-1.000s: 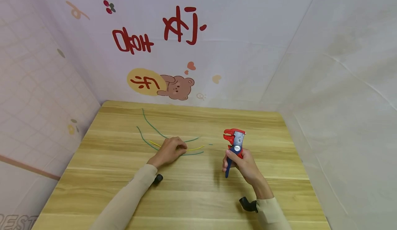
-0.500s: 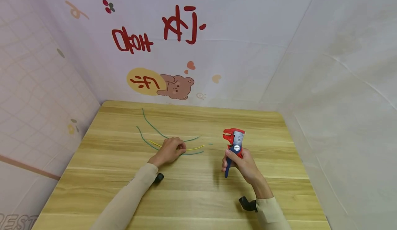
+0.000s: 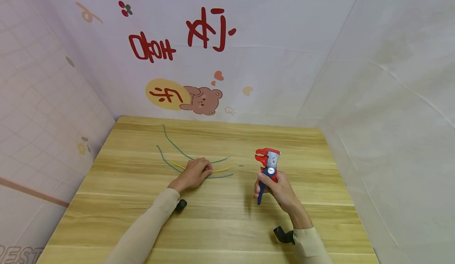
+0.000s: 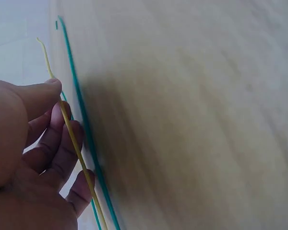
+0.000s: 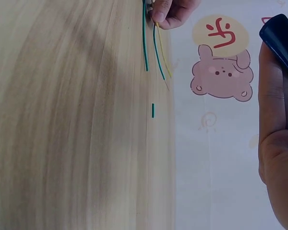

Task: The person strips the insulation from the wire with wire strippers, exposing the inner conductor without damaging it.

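My left hand (image 3: 194, 174) pinches a yellow wire (image 4: 73, 136) between thumb and fingertips, its far end sticking out past them toward the right. Two green wires lie on the table around that hand: the rear green wire (image 3: 174, 144) passes behind it and the front green wire (image 3: 222, 176) runs under it. Over the table's right half, my right hand (image 3: 279, 189) grips a wire stripper (image 3: 272, 161) by its blue and red handles. The stripper's red jaws point up and to the left. One blue handle end (image 5: 281, 43) shows in the right wrist view.
A short green wire piece (image 3: 241, 165) lies on the wooden table (image 3: 220, 228) between the hands. Black wrist mounts (image 3: 283, 235) stick out at both sleeves. A white printed wall (image 3: 270, 58) stands right behind the table's back edge, with further walls at both sides.
The yellow wire's right end has shifted slightly left and up with the left hand. The right hand and the wire stripper have barely moved.
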### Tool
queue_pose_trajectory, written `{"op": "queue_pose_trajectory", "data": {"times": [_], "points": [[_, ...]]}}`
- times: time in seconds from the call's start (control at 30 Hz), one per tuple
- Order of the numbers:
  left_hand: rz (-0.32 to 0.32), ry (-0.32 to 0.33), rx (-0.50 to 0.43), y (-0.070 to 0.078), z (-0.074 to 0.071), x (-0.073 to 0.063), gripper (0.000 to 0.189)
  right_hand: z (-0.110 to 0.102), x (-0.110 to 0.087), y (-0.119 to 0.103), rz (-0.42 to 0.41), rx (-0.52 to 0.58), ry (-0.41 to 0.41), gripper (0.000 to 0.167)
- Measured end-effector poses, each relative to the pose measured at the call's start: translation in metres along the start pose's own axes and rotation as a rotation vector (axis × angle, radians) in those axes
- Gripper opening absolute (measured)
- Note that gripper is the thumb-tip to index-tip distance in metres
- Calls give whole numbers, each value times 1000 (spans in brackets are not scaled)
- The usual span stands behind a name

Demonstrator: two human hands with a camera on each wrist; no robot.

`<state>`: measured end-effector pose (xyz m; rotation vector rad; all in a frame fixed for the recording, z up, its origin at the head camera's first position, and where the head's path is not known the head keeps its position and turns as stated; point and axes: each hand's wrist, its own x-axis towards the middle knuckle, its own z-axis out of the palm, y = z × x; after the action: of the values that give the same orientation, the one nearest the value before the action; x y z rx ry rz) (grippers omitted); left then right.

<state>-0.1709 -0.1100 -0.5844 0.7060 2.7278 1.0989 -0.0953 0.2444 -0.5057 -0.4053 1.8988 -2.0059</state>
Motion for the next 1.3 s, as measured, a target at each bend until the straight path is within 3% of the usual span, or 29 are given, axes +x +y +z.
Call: {"op": "queue_pose_trajectory", "data": {"times": [0.13,0.33,0.67,1.07,1.3], "points": [[36,32,-24,-13,5,-1,11,0,0,0,-8,1,-5,29],[-13,17,-50,8,-10,-2,7,1,0,1,-8,3,-12,30],[-18,65,-92,10,-20,-5,11,3,0,3,-19,13,-26,30],[36,191,-156,18,-34,-5,5,4,0,2,-17,0,-25,33],[63,223,-159,30,-43,-8,11,3,1,3,-16,-7,-26,34]]}}
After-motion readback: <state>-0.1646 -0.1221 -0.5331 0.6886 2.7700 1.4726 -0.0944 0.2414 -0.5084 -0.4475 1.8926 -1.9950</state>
